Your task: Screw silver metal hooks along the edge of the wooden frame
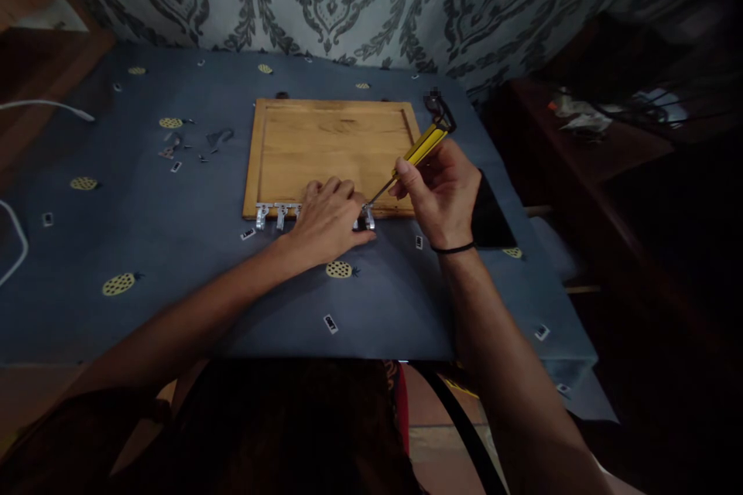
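Right hand [446,193] holds the screwdriver [426,145] slanted.

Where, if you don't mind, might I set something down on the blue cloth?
Bare cloth lies left of the wooden panel, nearer than the loose parts, and between the forearms. The panel's near edge is crowded: left hand, right hand, metal fittings, screwdriver.

Your bare left hand [328,216] hides some of those shiny silver metal brackets [282,216]. That thin white cable [46,102] gets cut off left, btw.
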Demonstrator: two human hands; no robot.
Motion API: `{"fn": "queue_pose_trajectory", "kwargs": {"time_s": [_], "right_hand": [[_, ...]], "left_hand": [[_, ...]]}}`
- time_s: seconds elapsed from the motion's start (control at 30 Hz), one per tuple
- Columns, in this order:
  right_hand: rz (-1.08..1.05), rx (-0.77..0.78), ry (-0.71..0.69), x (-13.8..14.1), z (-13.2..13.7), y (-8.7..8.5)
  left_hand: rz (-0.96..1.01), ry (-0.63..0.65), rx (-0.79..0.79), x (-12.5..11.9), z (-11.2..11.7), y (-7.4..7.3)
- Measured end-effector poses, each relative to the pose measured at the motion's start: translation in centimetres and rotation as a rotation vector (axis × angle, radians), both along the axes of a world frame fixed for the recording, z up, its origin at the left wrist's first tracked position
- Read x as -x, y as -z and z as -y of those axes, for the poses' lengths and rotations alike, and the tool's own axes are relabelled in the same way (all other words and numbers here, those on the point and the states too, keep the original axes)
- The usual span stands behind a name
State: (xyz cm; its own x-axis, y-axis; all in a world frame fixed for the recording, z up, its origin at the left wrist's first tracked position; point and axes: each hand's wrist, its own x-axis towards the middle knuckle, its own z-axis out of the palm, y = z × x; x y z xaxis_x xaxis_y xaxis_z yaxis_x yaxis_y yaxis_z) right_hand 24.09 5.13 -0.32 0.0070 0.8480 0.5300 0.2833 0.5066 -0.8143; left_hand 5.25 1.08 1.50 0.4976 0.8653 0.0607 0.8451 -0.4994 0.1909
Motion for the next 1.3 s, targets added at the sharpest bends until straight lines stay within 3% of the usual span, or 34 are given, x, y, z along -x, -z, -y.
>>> {"fn": "queue_pose_trajectory", "kwargs": {"time_s": [0.67, 0.93, 1.3], "right_hand": [[0.018, -0.015, -0.003, -0.18, -0.11, 0.34], [-0.042, -0.089, 0.076, -0.5, -0.08, -0.24], [-0.035, -0.041, -0.004, -0.36, 0.15, -0.02]], "left_hand": [[0.083, -0.031, 0.054, -0.06, -0.26, 0.12], [0.092, -0.035, 0.074, -0.01, -0.29, -0.05], [0.075, -0.029, 0.099, -0.04, -0.28, -0.24]]}}
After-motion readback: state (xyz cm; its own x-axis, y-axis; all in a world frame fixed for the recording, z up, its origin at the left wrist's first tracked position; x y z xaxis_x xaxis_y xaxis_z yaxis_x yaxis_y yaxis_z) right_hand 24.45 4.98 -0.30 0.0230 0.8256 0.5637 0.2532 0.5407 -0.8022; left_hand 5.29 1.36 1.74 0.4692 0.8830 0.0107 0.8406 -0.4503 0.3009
